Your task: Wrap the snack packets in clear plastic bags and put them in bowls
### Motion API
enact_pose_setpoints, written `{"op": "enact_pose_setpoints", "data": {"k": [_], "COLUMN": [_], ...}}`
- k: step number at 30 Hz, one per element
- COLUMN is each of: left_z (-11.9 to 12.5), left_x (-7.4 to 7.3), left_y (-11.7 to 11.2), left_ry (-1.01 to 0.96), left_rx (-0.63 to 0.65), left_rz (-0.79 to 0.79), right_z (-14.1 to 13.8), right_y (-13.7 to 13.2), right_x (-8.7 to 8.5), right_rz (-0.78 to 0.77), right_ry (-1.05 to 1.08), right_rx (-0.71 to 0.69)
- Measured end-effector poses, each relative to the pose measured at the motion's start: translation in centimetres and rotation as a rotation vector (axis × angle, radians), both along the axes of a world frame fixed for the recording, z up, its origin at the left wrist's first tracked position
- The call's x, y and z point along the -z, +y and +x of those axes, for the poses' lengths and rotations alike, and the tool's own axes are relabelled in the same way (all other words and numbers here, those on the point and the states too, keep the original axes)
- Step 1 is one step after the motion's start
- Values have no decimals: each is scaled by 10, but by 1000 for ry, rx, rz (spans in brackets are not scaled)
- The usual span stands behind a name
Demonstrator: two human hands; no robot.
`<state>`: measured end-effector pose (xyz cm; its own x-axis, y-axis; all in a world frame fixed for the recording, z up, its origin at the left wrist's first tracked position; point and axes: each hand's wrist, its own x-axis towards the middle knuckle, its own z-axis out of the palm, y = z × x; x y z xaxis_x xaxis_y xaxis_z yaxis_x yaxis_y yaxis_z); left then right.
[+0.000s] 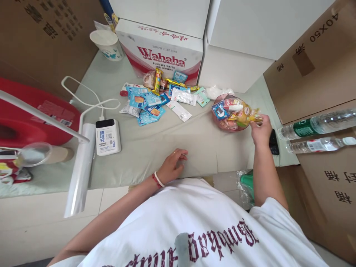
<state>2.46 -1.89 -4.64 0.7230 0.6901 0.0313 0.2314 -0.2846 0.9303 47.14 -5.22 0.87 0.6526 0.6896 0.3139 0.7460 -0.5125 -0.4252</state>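
Observation:
A reddish see-through bowl point(217, 123) full of packaged snacks stands on the right half of the cloth-covered table. At its right side my right hand point(260, 129) pinches the end of a yellow snack packet point(244, 114), which lies over the other packets in the bowl. My left hand point(174, 163) rests near the table's front edge, holding nothing, with its fingers loosely bent and apart. Beyond it a loose pile of snacks spreads out, with blue packets point(151, 111), white sachets point(179, 110) and a yellow-wrapped bar point(158, 81).
Behind the pile stands a Wahaha water carton point(164, 55), with a paper cup point(107, 44) beside it. To the left are a white power bank point(108, 137) with a cable and a white lamp point(80, 170). Plastic bottles point(322, 144) and a dark phone-like object point(274, 142) are at right.

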Motion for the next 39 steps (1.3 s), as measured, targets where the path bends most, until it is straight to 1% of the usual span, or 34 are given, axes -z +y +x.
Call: {"op": "enact_pose_setpoints", "data": {"k": [2,5,8,11,14,18,21,24,26,28,30,31,33,35,37,39], "left_z": [-5,-13,-17,-17,-17,-18,-18,-18,-19,-21,-22,-22,-22,-22,-22,-21], "left_x": [3,7,8,8,9,12,15,17,18,20,20,20,20,20,19,19], "left_y": [-2,-5,-6,-6,-7,-6,-5,-4,-3,-2,-2,-1,-1,0,0,0], "left_ry": [25,54,81,89,70,50,32,24,9,-7,-12,-10,-3,8,19,26], "left_rx": [-22,-33,-17,-5,17,17,2,2,6,11,15,16,24,31,32,28], "left_rz": [-7,-16,-3,30,56,34,22,8,1,-3,2,7,21,34,40,39], "right_z": [-7,-19,-28,-37,-48,-60,-59,-51,-51,-62,-86,-101,-129,-147,-151,-142], "right_y": [15,22,24,28,34,43,46,38,27,17,12,12,19,31,40,43], "right_x": [1,1,-2,-7,-12,-10,-5,1,3,4,5,6,11,18,27,35], "right_rz": [-108,-239,-273,-337,-396,-372,-351,-286,-193,-75,17,37,24,-24,-59,-65], "right_ry": [-46,-165,-221,-196,-167,-171,-173,-185,-209,-244,-272,-273,-246,-201,-160,-126], "right_rx": [43,101,139,157,133,109,83,10,-25,-18,-36,-78,-208,-317,-364,-383]}}
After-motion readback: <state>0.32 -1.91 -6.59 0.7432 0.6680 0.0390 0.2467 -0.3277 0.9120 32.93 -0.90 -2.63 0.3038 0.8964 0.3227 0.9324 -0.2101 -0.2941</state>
